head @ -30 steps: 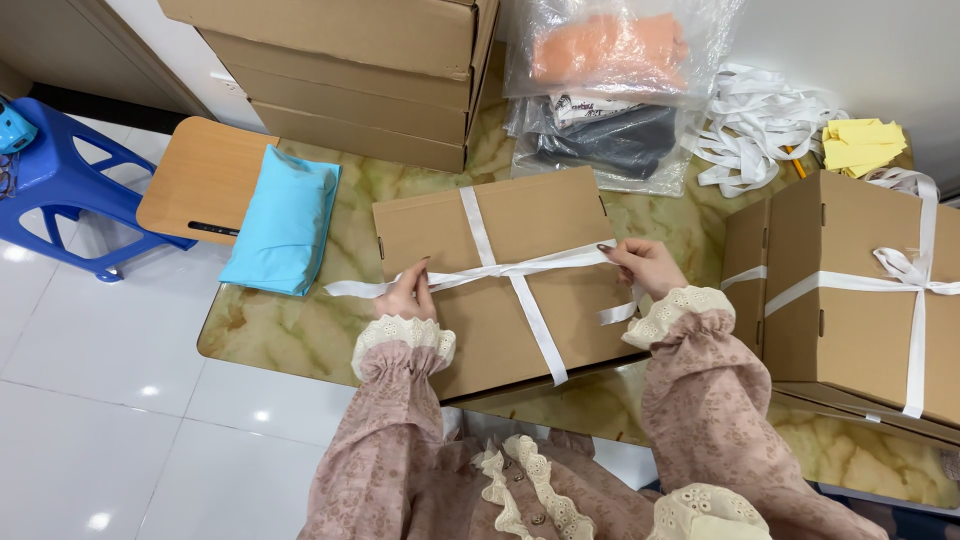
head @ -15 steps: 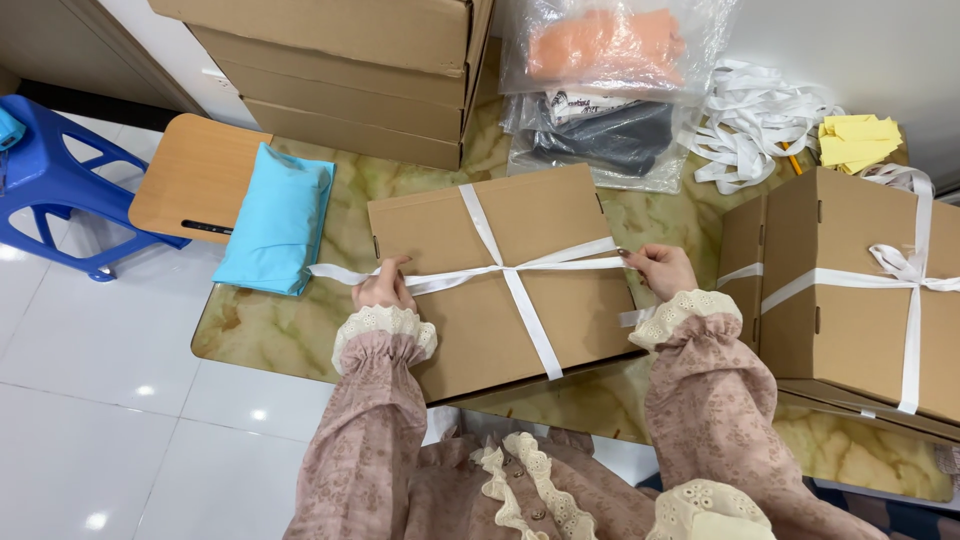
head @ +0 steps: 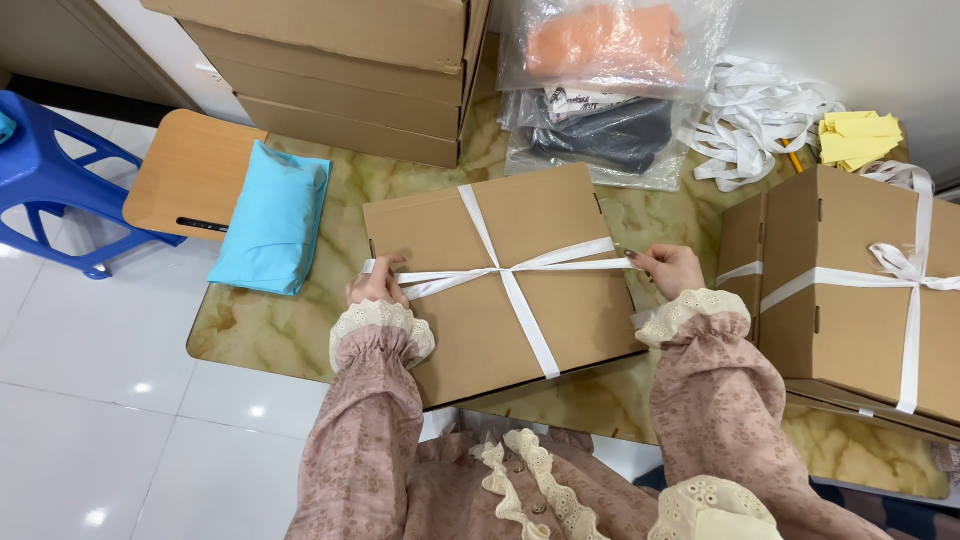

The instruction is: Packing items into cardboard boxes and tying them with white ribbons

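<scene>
A flat brown cardboard box (head: 520, 300) lies on the marble table (head: 290, 330) in front of me, crossed by a white ribbon (head: 505, 275). My left hand (head: 375, 285) pinches the ribbon at the box's left edge. My right hand (head: 668, 268) pinches the ribbon at the box's right edge. The ribbon runs taut between both hands across the lid.
A tied cardboard box (head: 860, 290) with a ribbon bow stands at the right. Stacked cartons (head: 350, 80) sit at the back, beside plastic bags of clothing (head: 610, 90), loose white ribbons (head: 750, 120) and yellow cloth (head: 858, 138). A light blue packet (head: 272, 220), wooden board (head: 185, 175) and blue stool (head: 45, 180) are at the left.
Both hands have slid outward along the ribbon to the box's left and right edges, pulling it tighter. The view has shifted slightly.
</scene>
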